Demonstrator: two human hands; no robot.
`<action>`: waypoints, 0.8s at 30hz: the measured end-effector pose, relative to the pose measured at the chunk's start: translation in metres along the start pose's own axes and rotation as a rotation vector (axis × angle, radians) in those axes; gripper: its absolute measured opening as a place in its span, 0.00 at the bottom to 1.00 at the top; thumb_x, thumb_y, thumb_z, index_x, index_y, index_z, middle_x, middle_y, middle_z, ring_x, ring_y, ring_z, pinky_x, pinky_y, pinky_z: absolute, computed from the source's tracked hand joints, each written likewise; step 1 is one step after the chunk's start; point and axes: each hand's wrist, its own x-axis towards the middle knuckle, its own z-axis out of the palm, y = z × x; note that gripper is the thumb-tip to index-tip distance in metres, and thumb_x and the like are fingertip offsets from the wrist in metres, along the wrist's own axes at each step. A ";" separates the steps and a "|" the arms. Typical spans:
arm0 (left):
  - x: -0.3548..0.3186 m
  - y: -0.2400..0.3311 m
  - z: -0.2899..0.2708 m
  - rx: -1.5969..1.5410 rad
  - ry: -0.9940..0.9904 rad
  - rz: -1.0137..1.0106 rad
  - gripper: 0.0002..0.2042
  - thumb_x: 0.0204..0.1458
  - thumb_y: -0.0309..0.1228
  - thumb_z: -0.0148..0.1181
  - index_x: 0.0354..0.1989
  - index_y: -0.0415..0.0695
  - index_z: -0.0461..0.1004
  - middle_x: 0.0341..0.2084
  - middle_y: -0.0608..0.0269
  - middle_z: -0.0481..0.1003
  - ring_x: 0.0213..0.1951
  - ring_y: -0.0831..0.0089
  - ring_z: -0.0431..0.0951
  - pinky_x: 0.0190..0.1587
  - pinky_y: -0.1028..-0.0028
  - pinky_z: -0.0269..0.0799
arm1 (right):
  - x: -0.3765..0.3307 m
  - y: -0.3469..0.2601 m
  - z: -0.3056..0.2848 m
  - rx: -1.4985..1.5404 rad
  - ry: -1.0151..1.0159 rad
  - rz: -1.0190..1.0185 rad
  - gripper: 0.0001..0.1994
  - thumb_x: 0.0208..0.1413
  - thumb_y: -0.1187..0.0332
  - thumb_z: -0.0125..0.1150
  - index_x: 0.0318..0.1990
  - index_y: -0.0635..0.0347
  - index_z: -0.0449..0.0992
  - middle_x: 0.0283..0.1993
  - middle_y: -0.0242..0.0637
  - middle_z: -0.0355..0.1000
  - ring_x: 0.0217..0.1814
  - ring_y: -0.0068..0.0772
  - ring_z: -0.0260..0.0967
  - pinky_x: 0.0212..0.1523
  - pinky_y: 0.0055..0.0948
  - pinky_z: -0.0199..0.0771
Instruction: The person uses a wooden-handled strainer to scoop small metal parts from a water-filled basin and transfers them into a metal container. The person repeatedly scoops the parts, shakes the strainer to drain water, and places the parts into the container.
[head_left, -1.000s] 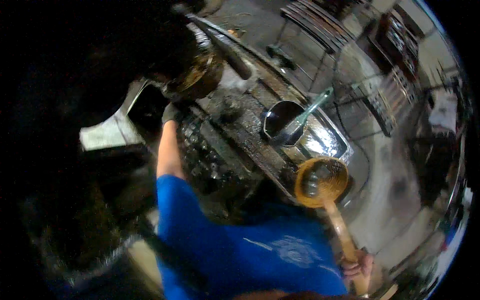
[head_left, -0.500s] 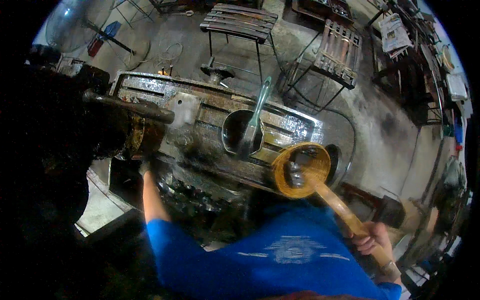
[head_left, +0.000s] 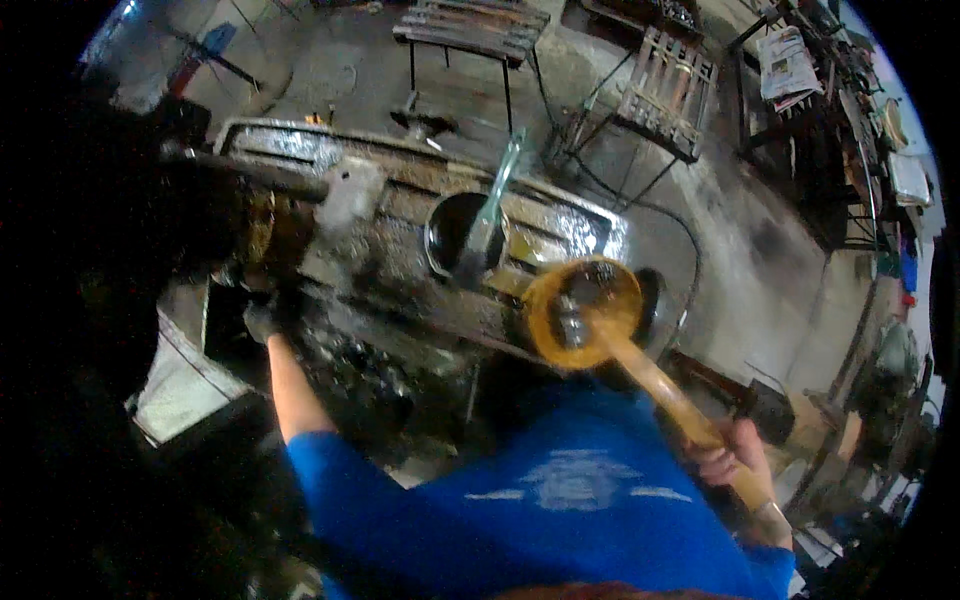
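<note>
My right hand [head_left: 735,458] is closed around the flat wooden handle of a long-handled yellow strainer [head_left: 628,318]. Its round basket hangs over the right end of the machine table, with a few shiny metal pieces [head_left: 572,330] inside. My left hand [head_left: 262,322] looks dark, perhaps gloved, and reaches to the machine's lower left side beside a dark opening; its fingers are lost in shadow and blur. A brush [head_left: 491,210] with a green handle leans in a dark round pot [head_left: 438,240] on the slotted metal machine table [head_left: 400,204].
A dark machine head [head_left: 270,240] with a thick bar covers the left. Behind the table stand a slatted stool [head_left: 470,28] and a slatted low rack [head_left: 668,90]. A cluttered bench with a newspaper [head_left: 788,65] runs along the right. A dark hose [head_left: 692,255] curves over the floor.
The whole view has shifted, so the table and strainer sit slightly higher and further left. My left hand shows a little more at the machine's side. My right hand keeps its grip on the strainer.
</note>
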 end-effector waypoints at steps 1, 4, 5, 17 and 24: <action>-0.005 0.004 0.003 -0.293 -0.019 -0.160 0.23 0.35 0.49 0.62 0.29 0.38 0.76 0.28 0.54 0.75 0.30 0.62 0.74 0.31 0.65 0.69 | 0.000 -0.002 0.000 -0.001 0.005 0.010 0.33 0.37 0.64 0.62 0.51 0.69 0.55 0.22 0.28 0.54 0.18 0.16 0.52 0.13 0.16 0.54; -0.028 -0.011 -0.009 -0.764 0.094 -0.544 0.18 0.37 0.41 0.65 0.30 0.38 0.76 0.25 0.61 0.74 0.26 0.71 0.71 0.27 0.70 0.70 | 0.000 -0.018 0.016 -0.081 0.037 0.004 0.37 0.40 0.65 0.61 0.56 0.70 0.50 0.23 0.29 0.54 0.18 0.16 0.52 0.13 0.15 0.54; -0.032 -0.020 -0.007 -0.871 0.149 -0.619 0.17 0.38 0.39 0.65 0.30 0.37 0.76 0.24 0.62 0.74 0.25 0.73 0.69 0.26 0.72 0.69 | 0.000 -0.020 0.017 -0.090 0.020 0.008 0.37 0.40 0.64 0.61 0.56 0.70 0.49 0.23 0.29 0.54 0.18 0.16 0.52 0.13 0.14 0.54; -0.302 0.174 -0.121 -1.382 -0.489 0.343 0.15 0.37 0.28 0.59 0.37 0.41 0.70 0.36 0.60 0.70 0.36 0.68 0.72 0.36 0.73 0.71 | -0.002 -0.044 0.030 -0.399 0.010 0.057 0.34 0.42 0.59 0.58 0.55 0.68 0.53 0.21 0.26 0.51 0.15 0.12 0.47 0.09 0.11 0.49; -0.336 0.257 -0.095 -0.382 -0.482 1.053 0.15 0.30 0.36 0.63 0.30 0.48 0.73 0.47 0.51 0.63 0.36 0.55 0.73 0.34 0.65 0.71 | -0.005 -0.051 0.034 -0.431 0.023 0.074 0.36 0.40 0.59 0.61 0.56 0.67 0.53 0.21 0.27 0.52 0.15 0.13 0.47 0.10 0.12 0.47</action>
